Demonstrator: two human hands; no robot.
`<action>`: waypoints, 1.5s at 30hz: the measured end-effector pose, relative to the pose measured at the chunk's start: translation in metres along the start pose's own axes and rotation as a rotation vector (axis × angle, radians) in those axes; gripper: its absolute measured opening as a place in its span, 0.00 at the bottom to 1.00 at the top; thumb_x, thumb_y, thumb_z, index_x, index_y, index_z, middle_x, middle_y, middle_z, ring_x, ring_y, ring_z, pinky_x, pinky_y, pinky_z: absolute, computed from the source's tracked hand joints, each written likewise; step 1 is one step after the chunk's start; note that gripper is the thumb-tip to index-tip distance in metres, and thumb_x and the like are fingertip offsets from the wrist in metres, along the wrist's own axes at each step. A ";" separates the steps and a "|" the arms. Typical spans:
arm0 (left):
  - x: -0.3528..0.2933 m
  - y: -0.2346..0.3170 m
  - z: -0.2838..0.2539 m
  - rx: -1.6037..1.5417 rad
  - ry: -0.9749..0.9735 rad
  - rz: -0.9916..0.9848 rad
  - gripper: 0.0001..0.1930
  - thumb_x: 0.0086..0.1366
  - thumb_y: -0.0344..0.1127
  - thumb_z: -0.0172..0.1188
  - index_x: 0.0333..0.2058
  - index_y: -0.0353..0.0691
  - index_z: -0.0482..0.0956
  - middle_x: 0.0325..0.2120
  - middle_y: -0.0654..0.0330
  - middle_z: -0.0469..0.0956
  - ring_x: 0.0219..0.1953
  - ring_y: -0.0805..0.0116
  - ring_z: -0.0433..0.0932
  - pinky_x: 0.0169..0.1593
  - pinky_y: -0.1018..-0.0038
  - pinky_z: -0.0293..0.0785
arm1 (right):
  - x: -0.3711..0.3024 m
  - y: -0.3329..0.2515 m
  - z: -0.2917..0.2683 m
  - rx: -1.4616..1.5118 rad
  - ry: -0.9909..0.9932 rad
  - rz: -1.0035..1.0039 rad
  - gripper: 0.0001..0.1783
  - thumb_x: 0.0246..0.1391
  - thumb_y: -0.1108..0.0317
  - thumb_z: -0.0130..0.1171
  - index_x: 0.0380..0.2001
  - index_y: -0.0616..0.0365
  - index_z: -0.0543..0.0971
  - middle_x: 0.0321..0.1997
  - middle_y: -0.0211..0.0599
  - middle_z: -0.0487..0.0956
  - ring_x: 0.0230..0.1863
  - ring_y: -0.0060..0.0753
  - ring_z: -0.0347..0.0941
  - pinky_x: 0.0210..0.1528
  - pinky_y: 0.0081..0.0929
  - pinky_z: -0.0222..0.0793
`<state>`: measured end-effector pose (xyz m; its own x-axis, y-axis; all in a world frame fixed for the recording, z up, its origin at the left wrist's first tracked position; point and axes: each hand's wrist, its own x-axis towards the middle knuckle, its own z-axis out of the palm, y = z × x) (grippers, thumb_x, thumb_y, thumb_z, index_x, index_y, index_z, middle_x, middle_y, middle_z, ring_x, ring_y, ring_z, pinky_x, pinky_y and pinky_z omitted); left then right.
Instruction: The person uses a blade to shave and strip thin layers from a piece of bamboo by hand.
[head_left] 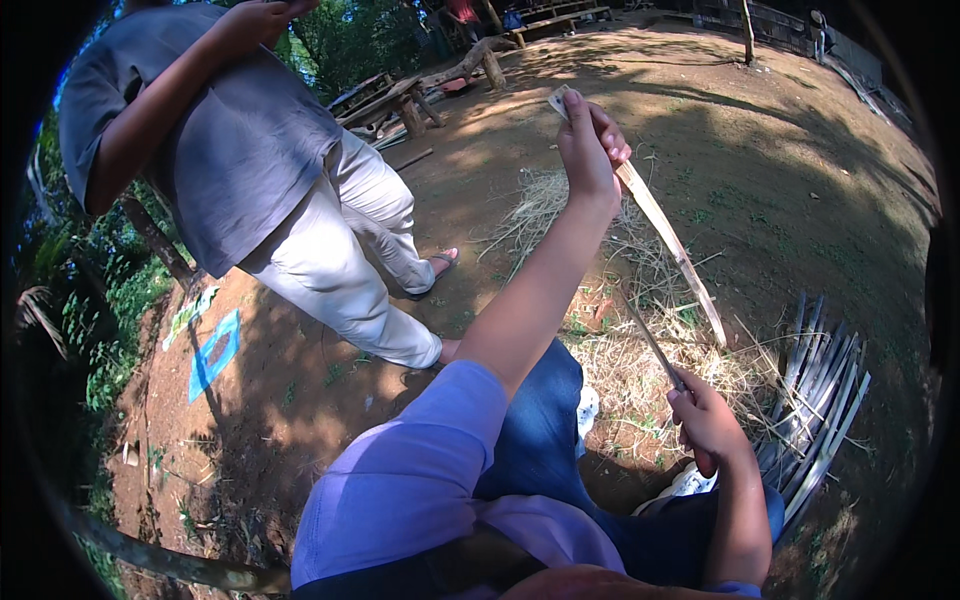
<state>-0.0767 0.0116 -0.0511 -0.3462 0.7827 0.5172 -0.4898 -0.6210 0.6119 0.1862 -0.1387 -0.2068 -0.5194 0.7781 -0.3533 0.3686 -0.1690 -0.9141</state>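
Note:
My left hand [592, 150] is raised at arm's length, closed round the upper part of a long, pale split strip [672, 240], likely bamboo or wood. The strip slants down to the right, its lower end near the shavings. Lower down, my right hand [708, 418] grips a knife [655, 347] by its reddish-brown handle, the thin blade pointing up and away to the left. Blade and strip are apart. Beneath both lies a heap of pale shavings [625, 385].
A bundle of grey-green strips [822, 400] lies right of my right hand. At left stands a person in a grey shirt and light trousers [330, 250]. A blue sheet [215, 355] is on the ground behind them. Rough wooden benches [410, 110] stand farther off.

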 end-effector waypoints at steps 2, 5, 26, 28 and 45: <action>0.010 0.009 0.013 0.071 0.012 0.032 0.27 0.70 0.64 0.50 0.24 0.47 0.62 0.13 0.70 0.55 0.14 0.78 0.56 0.20 0.78 0.55 | -0.011 0.000 -0.016 -0.009 0.014 -0.008 0.29 0.65 0.61 0.54 0.66 0.62 0.66 0.25 0.27 0.71 0.20 0.20 0.68 0.22 0.23 0.66; 0.031 0.021 0.038 0.147 -0.046 0.023 0.28 0.68 0.66 0.50 0.25 0.47 0.62 0.13 0.71 0.54 0.14 0.77 0.56 0.20 0.75 0.56 | -0.027 0.004 -0.044 0.159 0.065 0.001 0.29 0.65 0.60 0.57 0.65 0.59 0.66 0.25 0.25 0.69 0.18 0.14 0.60 0.18 0.17 0.58; 0.078 -0.054 0.109 0.259 -0.725 -0.020 0.20 0.76 0.51 0.40 0.25 0.50 0.64 0.37 0.57 0.79 0.38 0.65 0.77 0.44 0.65 0.75 | -0.040 0.034 -0.092 0.284 0.539 -0.073 0.33 0.64 0.54 0.57 0.65 0.60 0.65 0.25 0.26 0.68 0.19 0.18 0.66 0.20 0.21 0.65; 0.077 -0.048 0.107 0.316 -0.711 -0.021 0.21 0.76 0.55 0.39 0.27 0.50 0.65 0.38 0.57 0.80 0.39 0.65 0.77 0.45 0.66 0.75 | -0.035 0.030 -0.088 0.308 0.519 -0.129 0.32 0.63 0.53 0.58 0.63 0.61 0.68 0.26 0.27 0.70 0.21 0.19 0.66 0.22 0.23 0.67; -0.095 -0.210 -0.088 1.260 -0.619 -0.539 0.68 0.55 0.54 0.73 0.68 0.49 0.16 0.70 0.38 0.43 0.62 0.46 0.68 0.63 0.56 0.65 | 0.013 0.025 -0.082 0.543 0.638 -0.318 0.25 0.61 0.53 0.61 0.52 0.60 0.73 0.22 0.26 0.70 0.17 0.18 0.67 0.19 0.20 0.68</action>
<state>-0.0113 0.0714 -0.2813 0.1873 0.9816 0.0358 0.6567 -0.1523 0.7386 0.2519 -0.0830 -0.2179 0.0525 0.9979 -0.0375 -0.2194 -0.0251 -0.9753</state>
